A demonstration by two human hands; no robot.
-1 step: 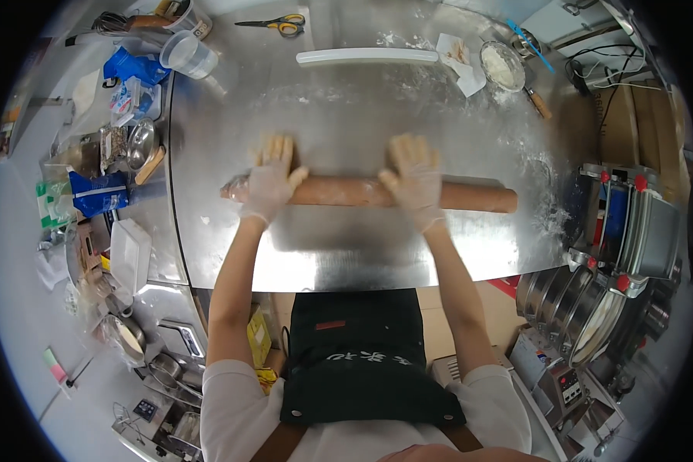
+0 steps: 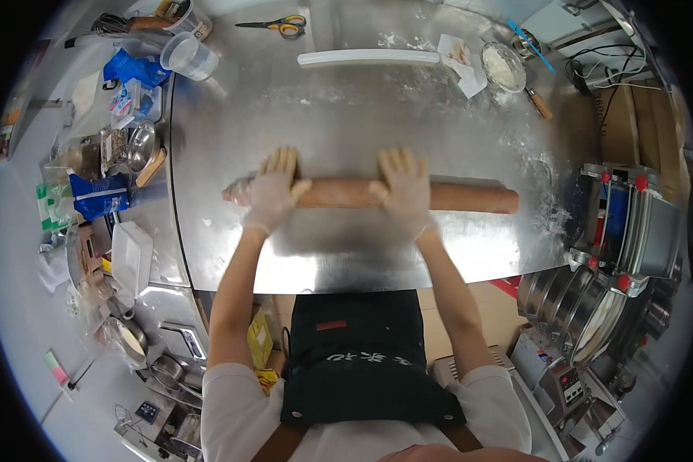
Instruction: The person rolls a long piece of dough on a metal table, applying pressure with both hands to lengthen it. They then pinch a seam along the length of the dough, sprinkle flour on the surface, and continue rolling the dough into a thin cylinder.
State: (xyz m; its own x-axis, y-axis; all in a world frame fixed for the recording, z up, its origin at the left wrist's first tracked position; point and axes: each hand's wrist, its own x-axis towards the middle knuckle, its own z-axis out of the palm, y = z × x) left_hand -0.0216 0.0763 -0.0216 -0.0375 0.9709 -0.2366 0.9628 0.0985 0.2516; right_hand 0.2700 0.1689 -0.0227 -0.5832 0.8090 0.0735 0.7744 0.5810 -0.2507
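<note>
Lying flat across the brown log, left hand and right hand, thumbs spread inward.

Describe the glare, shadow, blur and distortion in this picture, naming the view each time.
Head view: bright glare whitens the steel table along its near edge; head view: a dark patch, shadow or reflection, lies nearer the wearer than the brown roll; head view: the left hand and right hand look slightly soft, perhaps from motion; head view: fisheye distortion bows the table's near edge.
</note>
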